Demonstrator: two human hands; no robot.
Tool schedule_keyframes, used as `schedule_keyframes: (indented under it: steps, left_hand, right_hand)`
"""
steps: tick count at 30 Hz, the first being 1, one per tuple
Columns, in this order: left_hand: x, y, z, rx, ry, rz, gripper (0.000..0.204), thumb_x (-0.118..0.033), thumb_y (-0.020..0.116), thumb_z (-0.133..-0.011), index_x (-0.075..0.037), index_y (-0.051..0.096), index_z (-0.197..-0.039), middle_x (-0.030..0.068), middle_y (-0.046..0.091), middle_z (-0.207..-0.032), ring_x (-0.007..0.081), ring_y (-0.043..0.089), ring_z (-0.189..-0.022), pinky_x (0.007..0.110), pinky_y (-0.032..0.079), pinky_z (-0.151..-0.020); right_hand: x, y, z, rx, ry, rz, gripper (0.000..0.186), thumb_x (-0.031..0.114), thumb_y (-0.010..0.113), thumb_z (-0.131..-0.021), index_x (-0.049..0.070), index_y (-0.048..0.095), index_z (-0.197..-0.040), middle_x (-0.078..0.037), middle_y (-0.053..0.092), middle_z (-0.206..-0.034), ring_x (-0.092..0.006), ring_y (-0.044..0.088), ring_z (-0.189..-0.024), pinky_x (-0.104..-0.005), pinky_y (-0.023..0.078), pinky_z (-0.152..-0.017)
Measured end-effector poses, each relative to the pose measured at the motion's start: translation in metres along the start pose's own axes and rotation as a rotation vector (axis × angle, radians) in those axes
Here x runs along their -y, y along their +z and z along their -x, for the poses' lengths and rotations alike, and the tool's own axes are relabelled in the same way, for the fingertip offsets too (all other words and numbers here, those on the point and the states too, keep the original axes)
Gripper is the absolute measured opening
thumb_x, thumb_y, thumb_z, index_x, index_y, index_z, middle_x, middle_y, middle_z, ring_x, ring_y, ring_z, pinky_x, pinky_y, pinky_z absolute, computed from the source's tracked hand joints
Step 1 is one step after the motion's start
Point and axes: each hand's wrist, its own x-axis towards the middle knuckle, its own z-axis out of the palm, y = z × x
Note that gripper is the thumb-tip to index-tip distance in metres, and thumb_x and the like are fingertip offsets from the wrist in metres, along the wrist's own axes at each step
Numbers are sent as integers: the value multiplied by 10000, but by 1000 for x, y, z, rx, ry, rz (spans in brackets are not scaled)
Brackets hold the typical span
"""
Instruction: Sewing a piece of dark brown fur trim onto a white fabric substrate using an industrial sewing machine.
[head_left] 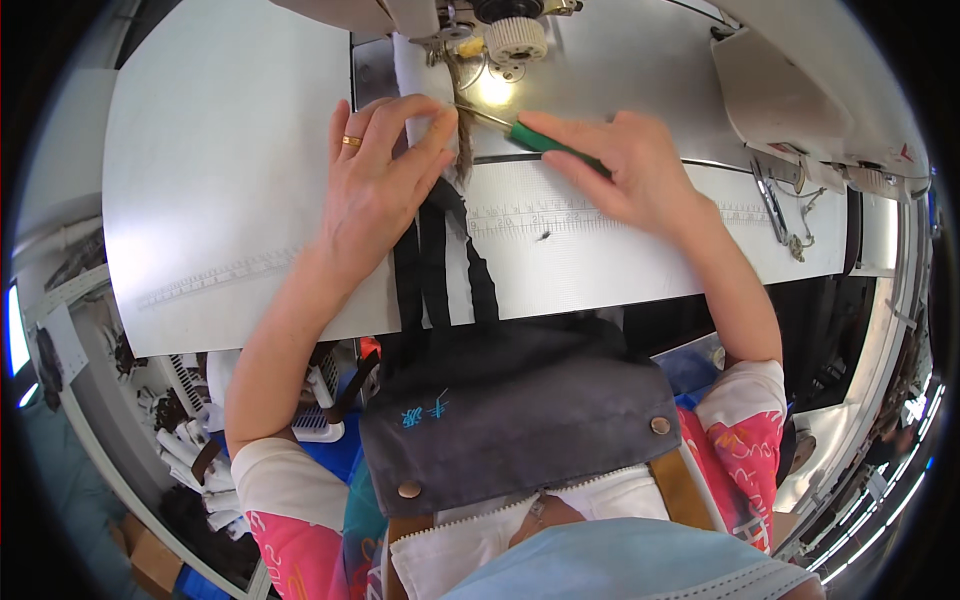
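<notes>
My left hand (385, 170), a ring on one finger, pinches the edge of a white fabric strip (415, 75) that runs under the sewing machine head. Brown fur-like trim (464, 150) lies along the strip's right edge. In my right hand (630, 165) is a green-handled awl (550, 143), its thin metal shaft pointing left. The shaft's tip meets the fabric beside my left fingertips; the exact contact is too small to tell. Black fabric bands (433, 255) hang down from the strip over the table's front edge.
The sewing machine's ribbed white knob (516, 40) and a bright lamp spot (494, 88) are just above my hands. Metal tweezers (769, 200) lie at the right on the white table (220, 200), which has printed ruler scales. White pieces (205, 460) fill a place below left.
</notes>
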Motion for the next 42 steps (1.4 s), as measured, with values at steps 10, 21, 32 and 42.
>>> schedule_keyframes:
  steps: [10,21,32,42]
  left_hand:
    - [-12,-10,1,55,-125,152,156,-100,655,-805,-93,673,-959,-14,628,-1018,190,597,-901,477,325,-991]
    - [-11,-7,6,46,-107,216,216,-49,649,-786,-98,678,-994,-15,624,-1038,185,607,-904,444,409,-947]
    - [-15,-8,8,22,-42,32,278,-30,657,-744,-118,671,-1007,-16,597,-1010,175,597,-895,471,408,-941]
    - [0,-3,6,-53,-24,138,187,-57,666,-758,-83,672,-943,6,630,-967,203,621,-826,418,471,-877]
  right_hand:
    - [66,25,15,-109,291,26,380,124,587,-808,-35,532,-1148,-69,591,-604,-245,545,-464,-333,427,-471]
    - [67,37,13,-43,104,159,444,127,627,-755,33,546,-1182,-18,533,-561,-202,508,-454,-318,389,-469]
    - [22,0,23,-44,62,-17,450,112,651,-769,156,588,-1212,-46,603,-675,-219,519,-544,-320,397,-548]
    - [-8,-5,3,36,-55,-6,418,133,639,-792,189,602,-1204,-32,557,-610,-216,468,-505,-312,372,-533]
